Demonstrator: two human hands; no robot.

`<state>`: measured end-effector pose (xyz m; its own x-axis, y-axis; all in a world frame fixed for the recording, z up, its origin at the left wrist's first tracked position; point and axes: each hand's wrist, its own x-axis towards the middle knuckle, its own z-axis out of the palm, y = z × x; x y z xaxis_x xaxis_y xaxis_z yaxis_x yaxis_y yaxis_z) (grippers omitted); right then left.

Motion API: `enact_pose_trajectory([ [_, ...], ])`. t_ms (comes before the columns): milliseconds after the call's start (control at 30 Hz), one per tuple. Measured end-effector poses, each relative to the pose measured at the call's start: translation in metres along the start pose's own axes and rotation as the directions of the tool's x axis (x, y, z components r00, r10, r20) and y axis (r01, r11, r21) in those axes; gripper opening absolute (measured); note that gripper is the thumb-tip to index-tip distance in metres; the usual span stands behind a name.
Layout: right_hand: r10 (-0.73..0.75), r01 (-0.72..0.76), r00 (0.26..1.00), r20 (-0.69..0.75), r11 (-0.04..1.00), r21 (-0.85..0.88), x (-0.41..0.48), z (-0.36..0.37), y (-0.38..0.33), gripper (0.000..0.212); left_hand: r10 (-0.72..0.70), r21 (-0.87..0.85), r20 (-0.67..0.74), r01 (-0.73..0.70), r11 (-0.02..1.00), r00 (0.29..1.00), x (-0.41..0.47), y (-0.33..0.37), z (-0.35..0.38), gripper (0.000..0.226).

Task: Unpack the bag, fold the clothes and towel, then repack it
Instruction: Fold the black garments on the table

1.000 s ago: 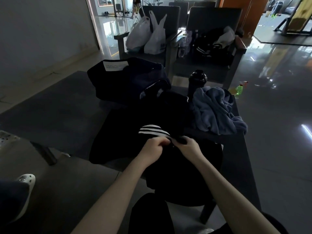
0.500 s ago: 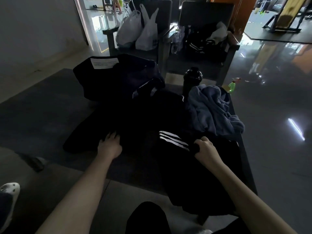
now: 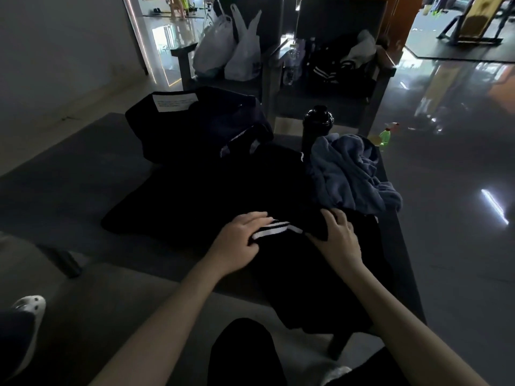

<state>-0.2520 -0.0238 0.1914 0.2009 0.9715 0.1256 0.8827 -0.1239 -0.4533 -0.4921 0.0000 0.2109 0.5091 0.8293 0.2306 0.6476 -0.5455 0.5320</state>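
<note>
A black garment [image 3: 211, 190] with white stripes lies spread over the dark table [image 3: 55, 190], its near part hanging over the front edge. My left hand [image 3: 237, 240] rests on the striped part with fairly straight fingers. My right hand [image 3: 338, 238] is just to the right of it and pinches a fold of the same black fabric. A crumpled blue towel [image 3: 345, 174] sits at the table's right end. The dark bag [image 3: 195, 123], with a white label on it, stands at the back of the table.
A black bottle [image 3: 316, 126] stands behind the towel. Two dark chairs behind the table hold white plastic bags [image 3: 231, 48] and dark clothes [image 3: 334, 68]. A green spray bottle [image 3: 386, 136] is on the glossy floor to the right. A white shoe [image 3: 30, 305] is at lower left.
My left hand moved right, from the garment's left part to the white stripes. My right hand shifted left with the fabric, so both hands now sit close together.
</note>
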Motion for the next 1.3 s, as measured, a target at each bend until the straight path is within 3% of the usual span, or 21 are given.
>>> enact_pose_trajectory([
  [100, -0.034, 0.021, 0.990, -0.140, 0.995, -0.094, -0.021, -0.015, 0.001, 0.053, 0.054, 0.189, 0.152, -0.083, 0.979, 0.987, 0.002, 0.009, 0.010, 0.052],
  [200, -0.113, 0.106, 0.983, -0.145, 0.993, -0.050, -0.046, -0.024, 0.008, 0.034, -0.069, 0.250, 0.162, 0.026, 0.968, 0.984, 0.005, 0.011, 0.009, 0.032],
  [300, -0.061, 0.069, 0.996, 0.070, 0.990, -0.120, -0.069, -0.026, 0.021, 0.039, -0.219, 0.403, 0.135, 0.148, 0.903, 0.967, 0.003, 0.015, -0.001, 0.028],
  [400, 0.049, 0.000, 0.953, 0.299, 0.987, -0.162, -0.081, -0.027, 0.040, 0.052, -0.395, 0.595, 0.107, 0.260, 0.760, 0.912, -0.002, 0.012, -0.014, 0.027],
  [500, 0.013, 0.027, 0.936, 0.350, 0.994, -0.108, -0.083, -0.025, 0.048, 0.053, -0.546, 0.671, 0.121, 0.338, 0.660, 0.829, -0.003, 0.010, -0.025, 0.028],
  [533, -0.014, 0.045, 0.936, 0.353, 0.996, -0.082, -0.082, -0.025, 0.049, 0.053, -0.543, 0.632, 0.120, 0.358, 0.687, 0.831, -0.001, 0.012, -0.026, 0.030],
  [600, -0.062, 0.066, 0.932, 0.356, 0.998, 0.000, -0.076, -0.022, 0.051, 0.052, -0.437, 0.428, 0.123, 0.350, 0.833, 0.891, 0.006, 0.025, -0.023, 0.036],
  [667, -0.086, 0.051, 0.944, 0.320, 0.992, 0.116, -0.072, -0.020, 0.055, 0.049, -0.282, 0.248, 0.164, 0.238, 0.939, 0.945, 0.018, 0.048, -0.013, 0.040],
  [767, 0.060, -0.062, 0.998, 0.019, 0.976, 0.209, -0.070, -0.022, 0.065, 0.041, -0.108, 0.264, 0.313, 0.023, 0.964, 0.943, 0.038, 0.079, 0.020, 0.058],
  [833, 0.247, -0.236, 0.965, -0.085, 0.964, 0.126, -0.068, -0.028, 0.072, 0.048, -0.137, 0.368, 0.422, -0.031, 0.930, 0.896, 0.047, 0.086, 0.044, 0.076],
  [900, 0.366, -0.365, 0.931, 0.003, 0.928, 0.079, -0.062, -0.033, 0.079, 0.060, -0.219, 0.441, 0.434, 0.006, 0.897, 0.874, 0.051, 0.081, 0.062, 0.078],
  [967, 0.394, -0.399, 0.916, 0.075, 0.913, 0.086, -0.050, -0.033, 0.085, 0.069, -0.234, 0.469, 0.385, 0.029, 0.883, 0.893, 0.049, 0.072, 0.071, 0.062],
  [1033, 0.398, -0.416, 0.909, 0.124, 0.887, 0.199, -0.035, -0.032, 0.088, 0.070, -0.210, 0.435, 0.349, 0.041, 0.900, 0.913, 0.047, 0.063, 0.073, 0.039],
  [1167, 0.379, -0.427, 0.903, 0.201, 0.844, 0.326, -0.012, -0.028, 0.086, 0.012, -0.270, 0.169, 0.320, 0.226, 0.959, 0.908, 0.046, 0.052, 0.062, 0.024],
  [1300, 0.340, -0.297, 0.938, 0.062, 0.703, 0.646, 0.003, -0.044, 0.081, 0.013, -0.361, -0.126, 0.258, 0.402, 0.907, 0.896, 0.051, 0.039, 0.040, 0.024],
])
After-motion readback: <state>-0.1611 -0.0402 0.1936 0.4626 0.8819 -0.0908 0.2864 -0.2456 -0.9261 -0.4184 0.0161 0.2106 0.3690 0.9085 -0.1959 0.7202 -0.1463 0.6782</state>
